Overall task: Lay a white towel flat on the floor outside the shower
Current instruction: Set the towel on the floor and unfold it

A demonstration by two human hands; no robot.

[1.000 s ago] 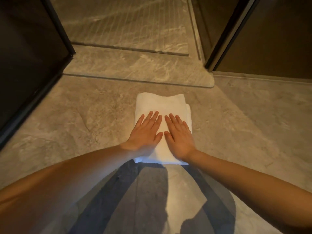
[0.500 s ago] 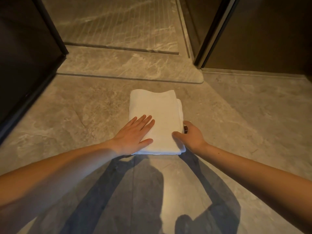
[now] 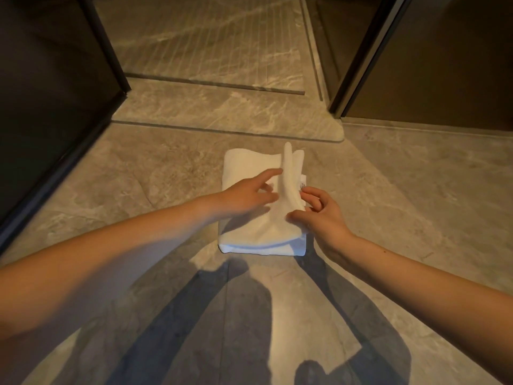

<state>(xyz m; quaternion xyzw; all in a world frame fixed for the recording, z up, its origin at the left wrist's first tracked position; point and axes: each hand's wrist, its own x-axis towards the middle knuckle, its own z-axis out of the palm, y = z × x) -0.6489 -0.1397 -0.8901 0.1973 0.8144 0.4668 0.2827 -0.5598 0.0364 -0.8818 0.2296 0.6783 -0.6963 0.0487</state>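
A folded white towel [image 3: 249, 165] lies on the grey marble floor [image 3: 138, 176], just before the raised shower threshold [image 3: 222, 112]. Its top layer stands up along the right side as a raised fold. My right hand [image 3: 319, 215] pinches that lifted layer at its right edge between thumb and fingers. My left hand [image 3: 247, 195] hovers over the towel's left half with fingers spread, touching or nearly touching the raised fold. A small label shows at the towel's right edge.
Dark glass panels and black frames stand at left [image 3: 55, 107] and at right [image 3: 361, 59], flanking the shower opening. The ribbed shower floor [image 3: 208, 37] lies beyond the threshold. A dark wall with a baseboard runs at the right [image 3: 444, 79]. My shadow falls on the near floor.
Both hands lay flat on the towel a second ago. The right hand moved to the right edge and lifted the top layer; the left hand rose off the towel.
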